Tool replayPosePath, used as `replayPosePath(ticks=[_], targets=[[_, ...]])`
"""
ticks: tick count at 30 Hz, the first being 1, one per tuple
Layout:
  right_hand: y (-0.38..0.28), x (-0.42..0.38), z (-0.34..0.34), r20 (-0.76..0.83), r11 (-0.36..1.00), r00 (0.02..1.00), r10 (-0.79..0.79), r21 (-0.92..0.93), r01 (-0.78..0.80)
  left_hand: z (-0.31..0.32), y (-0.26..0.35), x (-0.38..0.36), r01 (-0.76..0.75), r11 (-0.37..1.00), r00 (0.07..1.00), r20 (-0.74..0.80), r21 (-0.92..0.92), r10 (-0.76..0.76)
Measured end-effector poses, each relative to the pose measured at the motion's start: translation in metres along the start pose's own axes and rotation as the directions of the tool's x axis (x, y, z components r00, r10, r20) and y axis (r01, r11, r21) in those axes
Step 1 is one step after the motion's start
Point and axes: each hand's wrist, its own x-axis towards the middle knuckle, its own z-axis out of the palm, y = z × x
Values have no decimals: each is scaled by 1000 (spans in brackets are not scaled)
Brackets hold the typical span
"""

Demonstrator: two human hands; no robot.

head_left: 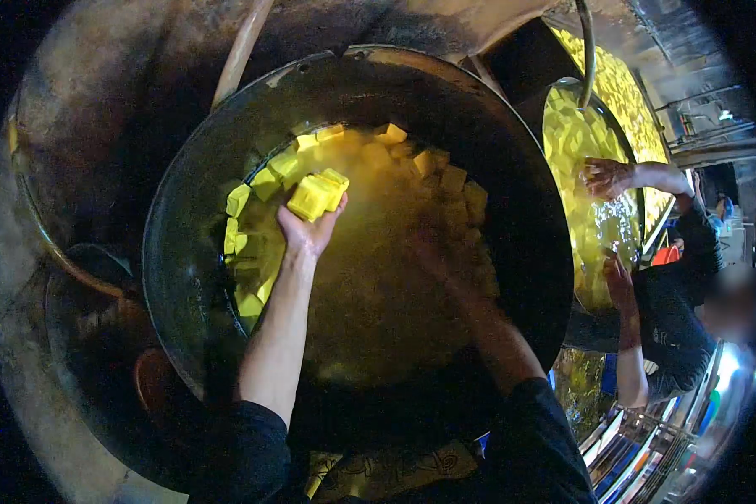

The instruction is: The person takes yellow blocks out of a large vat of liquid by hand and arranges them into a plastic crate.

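Observation:
A large dark round pan (185,176) holds cloudy yellow-brown liquid with yellow blocks around its edge. My left hand (311,225) is raised over the liquid, its fingers around a few yellow blocks (312,196) that rest on the palm. To the right, my right hand (433,252) is reaching into the murky liquid, near the blocks (452,181) on that side; its fingers are hidden by the liquid and steam.
At the right, another person (676,294) has both hands over a second round pan (638,181) full of yellow pieces. Beyond it lies a bright yellow heap (617,80). A curved pipe (63,256) runs along the left, and a pole (244,50) leans at the top.

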Motion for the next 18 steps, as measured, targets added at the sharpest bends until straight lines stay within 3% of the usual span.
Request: replayPosePath(ticks=[2, 4, 7, 10, 13, 16, 18], targets=[[-42, -10, -35, 136, 998, 989, -51, 38, 46, 7, 6, -6, -45, 998, 998, 52, 41, 43], [-76, -21, -59, 257, 996, 962, -88, 50, 77, 6, 7, -7, -52, 998, 999, -4, 26, 52], [-106, -33, -59, 361, 978, 926, -110, -126, 165, -4, 4, -7, -94, 995, 995, -41, 36, 95], [-122, -57, -18, 369, 865, 922, -116, -418, 276, -20, 1, -4, -12, 999, 1000, -2, -30, 12], [-118, -77, 37, 313, 738, 938, -150, -596, 317, -33, -1, 1, -12, 995, 999, -45, 101, 17], [-114, -81, 62, 266, 724, 945, -192, -612, 319, -38, -2, 0, -38, 980, 995, -86, 193, 56], [-116, -77, 52, 285, 801, 938, -198, -505, 322, -46, -1, 2, -27, 986, 997, -64, 162, 38]])
